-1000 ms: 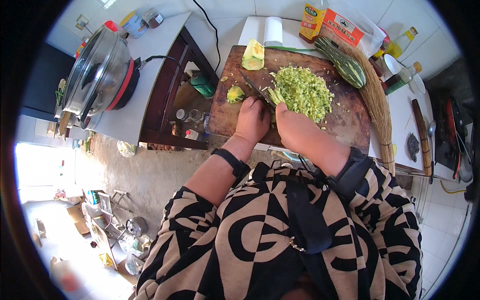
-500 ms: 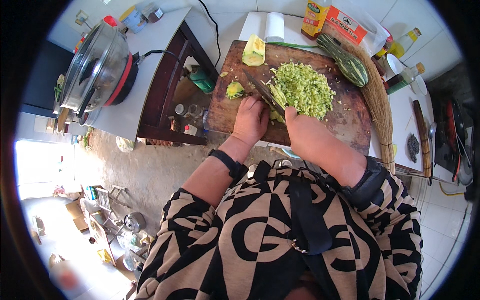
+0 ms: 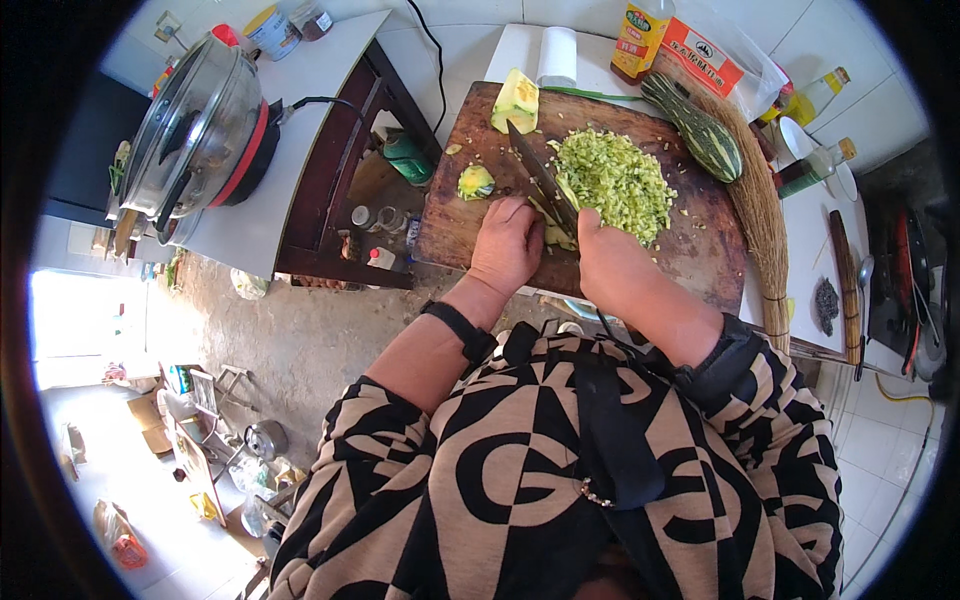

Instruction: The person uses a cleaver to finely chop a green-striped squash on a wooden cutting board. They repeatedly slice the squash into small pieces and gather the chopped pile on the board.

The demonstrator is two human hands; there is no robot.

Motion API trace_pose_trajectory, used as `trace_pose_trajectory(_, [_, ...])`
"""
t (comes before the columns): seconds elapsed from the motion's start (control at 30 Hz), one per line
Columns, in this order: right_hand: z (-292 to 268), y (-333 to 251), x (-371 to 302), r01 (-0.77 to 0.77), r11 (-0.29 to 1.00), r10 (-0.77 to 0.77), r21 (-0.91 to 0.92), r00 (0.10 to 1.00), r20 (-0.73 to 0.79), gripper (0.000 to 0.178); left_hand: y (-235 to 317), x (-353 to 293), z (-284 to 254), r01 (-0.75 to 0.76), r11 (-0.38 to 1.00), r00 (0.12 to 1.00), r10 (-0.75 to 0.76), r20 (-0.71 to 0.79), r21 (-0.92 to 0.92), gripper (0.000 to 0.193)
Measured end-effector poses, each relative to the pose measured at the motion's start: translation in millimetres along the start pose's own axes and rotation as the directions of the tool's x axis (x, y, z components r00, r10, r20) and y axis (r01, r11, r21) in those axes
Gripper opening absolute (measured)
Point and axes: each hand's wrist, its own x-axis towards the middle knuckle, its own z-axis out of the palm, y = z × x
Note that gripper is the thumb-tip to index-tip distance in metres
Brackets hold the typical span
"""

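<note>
My right hand (image 3: 612, 258) is closed around the handle of a kitchen knife (image 3: 540, 178), its dark blade pointing away and to the left over the wooden cutting board (image 3: 695, 278). Left of the blade, my left hand (image 3: 507, 245) has its fingers curled down on pale green squash slices (image 3: 556, 236), partly hidden by the fingers and the blade. A heap of finely chopped squash (image 3: 618, 182) lies just right of the knife. A cut squash chunk (image 3: 516, 103) stands at the board's far edge, and a small squash end piece (image 3: 476, 182) lies near my left fingers.
A whole striped squash (image 3: 700, 135) and a straw brush (image 3: 755, 210) lie along the board's right side. Behind stand a paper roll (image 3: 557, 58) and a sauce bottle (image 3: 640, 42). A glass-lidded electric pot (image 3: 200, 135) sits on the left table; a stove (image 3: 905, 280) is far right.
The knife blade has shifted slightly right and away from me, its tip now close to the cut chunk. My left hand stays on the slices. The view has shifted a little.
</note>
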Motion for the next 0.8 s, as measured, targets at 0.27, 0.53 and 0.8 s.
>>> trace_pose_trajectory(0.27, [-7, -8, -13, 0.049, 0.999, -0.049, 0.003, 0.997, 0.063, 0.021, -2, -2, 4, 0.013, 1.0, 1.0, -0.013, -0.021, 0.017, 0.01])
trace_pose_trajectory(0.53, [5, -4, 0, -0.012, 1.0, 0.012, 0.014, 1.0, -0.019, 0.029, -1, -1, 1, -0.006, 1.0, 1.0, 0.006, -0.008, 0.013, 0.009])
trace_pose_trajectory(0.8, [-2, -3, -10, 0.019, 0.999, -0.021, 0.028, 0.998, 0.067, 0.023, 0, -3, 0, 0.005, 1.0, 1.0, -0.005, -0.016, 0.0, 0.009])
